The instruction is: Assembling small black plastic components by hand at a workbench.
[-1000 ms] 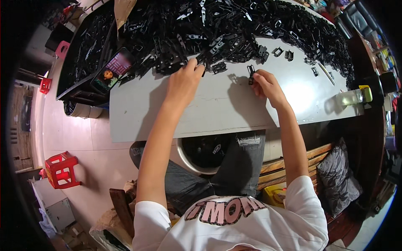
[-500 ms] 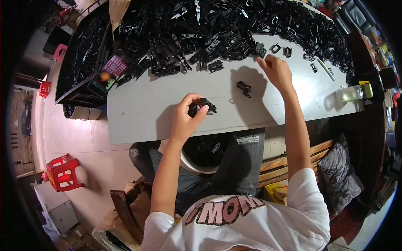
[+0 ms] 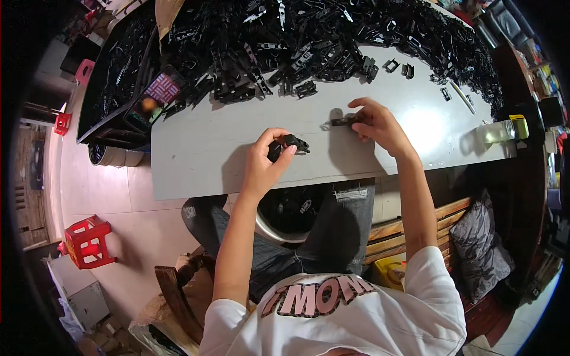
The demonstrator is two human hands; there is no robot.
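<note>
My left hand (image 3: 268, 159) is closed over the table's near part, gripping black clip-like parts (image 3: 295, 143) between thumb and fingers. The fingers cover much of what it holds. To its right, my right hand (image 3: 381, 127) is at a small black clip-like part (image 3: 342, 121), slightly blurred, whose right end meets the thumb and a finger. The index finger is raised apart from the part. A large heap of similar black parts (image 3: 303, 56) covers the far side of the grey table (image 3: 196, 154).
At the heap's left stands a phone (image 3: 157, 98) with a lit screen. A clear jar (image 3: 497, 132) lies at the table's right end, near a thin stick (image 3: 463, 98). Below the table edge, a basin (image 3: 270, 231) of black parts sits between my legs. A red stool (image 3: 89, 241) is on the left floor.
My right hand has come down and nearer from beside the heap to the loose black part, which has shifted and turned. My left hand stays nearly in place with its parts.
</note>
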